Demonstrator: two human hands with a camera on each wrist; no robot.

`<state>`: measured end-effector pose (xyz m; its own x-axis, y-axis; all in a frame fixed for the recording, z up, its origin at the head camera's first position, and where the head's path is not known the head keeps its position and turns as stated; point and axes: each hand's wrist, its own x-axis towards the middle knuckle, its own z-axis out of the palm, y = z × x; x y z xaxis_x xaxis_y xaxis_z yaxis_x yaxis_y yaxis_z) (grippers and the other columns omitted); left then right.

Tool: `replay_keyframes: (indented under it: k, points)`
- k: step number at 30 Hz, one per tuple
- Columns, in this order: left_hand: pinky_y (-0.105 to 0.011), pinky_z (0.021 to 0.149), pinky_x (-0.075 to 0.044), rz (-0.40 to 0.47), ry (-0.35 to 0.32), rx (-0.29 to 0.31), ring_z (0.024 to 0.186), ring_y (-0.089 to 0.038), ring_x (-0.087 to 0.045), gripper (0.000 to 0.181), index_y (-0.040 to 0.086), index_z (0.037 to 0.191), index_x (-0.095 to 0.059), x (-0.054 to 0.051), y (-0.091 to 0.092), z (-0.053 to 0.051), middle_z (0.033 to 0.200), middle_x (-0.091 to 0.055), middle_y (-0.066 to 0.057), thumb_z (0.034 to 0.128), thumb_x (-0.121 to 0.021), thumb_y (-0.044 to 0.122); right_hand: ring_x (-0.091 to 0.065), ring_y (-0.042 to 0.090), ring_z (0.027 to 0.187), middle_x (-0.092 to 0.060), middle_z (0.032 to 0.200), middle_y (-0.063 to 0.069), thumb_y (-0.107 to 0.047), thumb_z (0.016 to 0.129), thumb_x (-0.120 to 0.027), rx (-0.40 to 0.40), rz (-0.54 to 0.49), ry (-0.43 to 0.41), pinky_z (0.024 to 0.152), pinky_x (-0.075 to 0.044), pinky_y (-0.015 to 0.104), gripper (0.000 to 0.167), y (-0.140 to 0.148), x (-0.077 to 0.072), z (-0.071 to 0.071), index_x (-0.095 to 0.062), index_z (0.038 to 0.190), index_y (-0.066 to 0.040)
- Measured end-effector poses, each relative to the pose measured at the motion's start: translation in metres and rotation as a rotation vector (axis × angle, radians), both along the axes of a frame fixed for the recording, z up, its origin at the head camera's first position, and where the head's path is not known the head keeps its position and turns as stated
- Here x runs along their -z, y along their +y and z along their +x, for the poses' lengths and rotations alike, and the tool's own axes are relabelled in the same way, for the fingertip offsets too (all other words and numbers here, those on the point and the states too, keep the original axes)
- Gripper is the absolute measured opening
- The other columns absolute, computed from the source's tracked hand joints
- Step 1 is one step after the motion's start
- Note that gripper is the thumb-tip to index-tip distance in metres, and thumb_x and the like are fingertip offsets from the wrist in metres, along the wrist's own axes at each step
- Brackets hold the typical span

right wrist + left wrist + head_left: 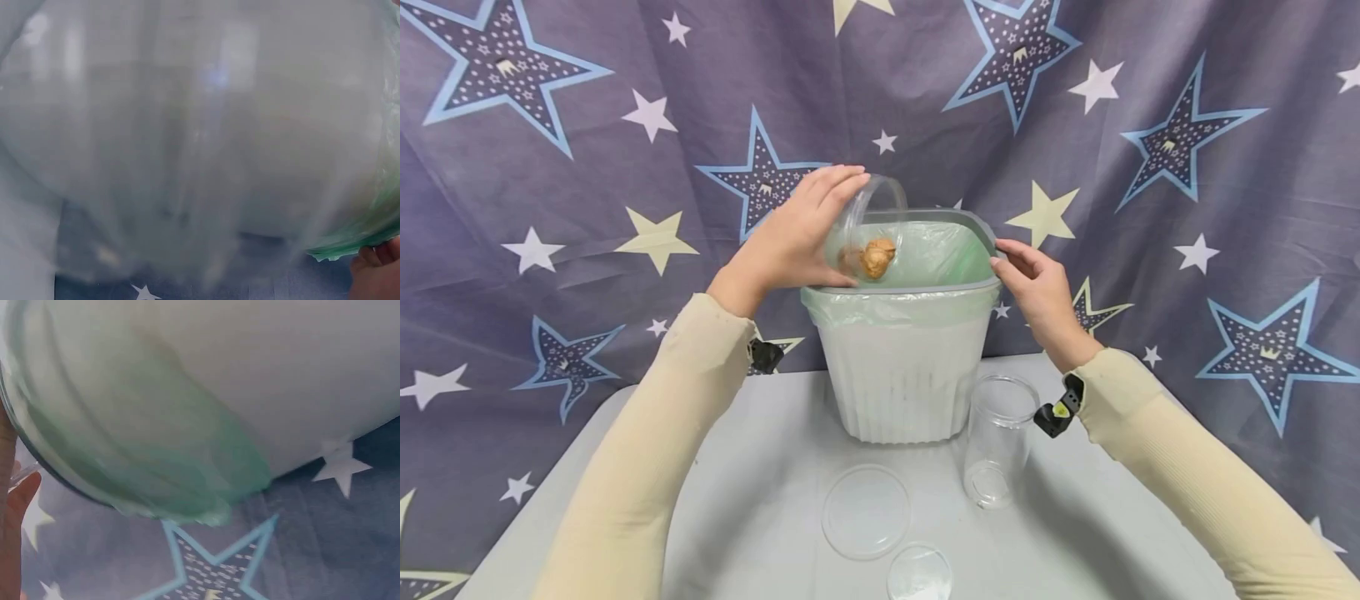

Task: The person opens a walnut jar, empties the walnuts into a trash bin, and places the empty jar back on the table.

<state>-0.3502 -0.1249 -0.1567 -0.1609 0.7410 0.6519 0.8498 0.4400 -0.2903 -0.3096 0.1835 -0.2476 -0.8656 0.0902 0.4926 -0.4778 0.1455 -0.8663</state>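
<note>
My left hand grips a clear plastic jar from its left side, tipped on its side over the bin with its mouth toward the right. Brown, wrinkled walnuts lie low in the jar near its mouth. Below it stands a white ribbed trash bin with a grey rim and a pale green bag lining it. On the rim's right side, my right hand pinches the edge between thumb and fingers. Only a sliver of the left hand shows in the left wrist view.
A second clear jar stands uncovered on the grey table, right of the bin, beneath the right wrist. Two round clear lids lie flat in front. A star-patterned curtain hangs close behind the bin.
</note>
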Motion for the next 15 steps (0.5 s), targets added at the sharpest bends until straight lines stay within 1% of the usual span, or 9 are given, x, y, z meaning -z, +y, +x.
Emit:
replay_keyframes:
  k: [2,5,7,9,12,15]
  points:
    - [-0.036,0.115,-0.02,-0.009,0.006,-0.014,0.131,-0.036,-0.031,0.117,-0.005,0.139,-0.034,-0.0021,0.0035,0.0016,0.141,-0.037,-0.022,0.0461,-0.093,0.033,-0.055,0.005,0.107,-0.054,0.131,0.019,-0.021,0.092,-0.059,0.001,0.003,0.004,0.09,-0.044,0.017,0.045,0.001,0.0002,0.0005,-0.052,0.131,0.001]
    - [-0.035,0.115,-0.019,0.009,-0.004,-0.09,0.132,-0.035,-0.031,0.118,-0.003,0.14,-0.033,-0.0056,0.0018,-0.0022,0.141,-0.037,-0.021,0.0457,-0.094,0.032,-0.055,0.005,0.106,-0.054,0.129,0.019,-0.022,0.092,-0.059,0.003,0.009,0.003,0.09,-0.044,0.018,0.046,0.0012,-0.0005,0.0012,-0.052,0.131,0.001]
    - [-0.035,0.115,-0.019,0.016,-0.012,-0.129,0.132,-0.035,-0.03,0.118,-0.003,0.141,-0.032,-0.0062,-0.0014,-0.0055,0.141,-0.037,-0.021,0.0453,-0.094,0.03,-0.055,0.006,0.107,-0.055,0.129,0.018,-0.022,0.092,-0.059,0.007,0.016,-0.002,0.092,-0.044,0.02,0.046,0.0012,-0.0003,0.0007,-0.052,0.132,0.0]
    - [-0.036,0.115,-0.02,0.004,-0.023,-0.135,0.132,-0.036,-0.031,0.117,-0.003,0.14,-0.032,-0.0044,-0.0039,-0.0075,0.141,-0.037,-0.021,0.0462,-0.093,0.029,-0.054,0.006,0.107,-0.055,0.13,0.018,-0.023,0.092,-0.059,0.011,0.021,-0.008,0.093,-0.044,0.021,0.046,0.0015,0.0002,0.0005,-0.053,0.131,0.0]
    - [-0.036,0.115,-0.02,-0.011,-0.029,-0.125,0.132,-0.036,-0.03,0.117,-0.003,0.14,-0.032,-0.0014,-0.0044,-0.0062,0.141,-0.037,-0.021,0.0466,-0.093,0.029,-0.054,0.006,0.108,-0.055,0.131,0.018,-0.023,0.092,-0.059,0.011,0.023,-0.01,0.094,-0.044,0.022,0.046,0.0025,0.0015,0.0002,-0.053,0.131,0.0]
    - [-0.035,0.115,-0.02,-0.008,-0.02,-0.151,0.133,-0.036,-0.029,0.117,-0.003,0.141,-0.032,-0.0011,-0.0043,-0.0055,0.142,-0.036,-0.021,0.0462,-0.094,0.029,-0.054,0.006,0.108,-0.053,0.132,0.019,-0.022,0.092,-0.059,0.001,0.019,-0.003,0.093,-0.044,0.021,0.046,0.0028,0.0011,0.0012,-0.052,0.131,0.001]
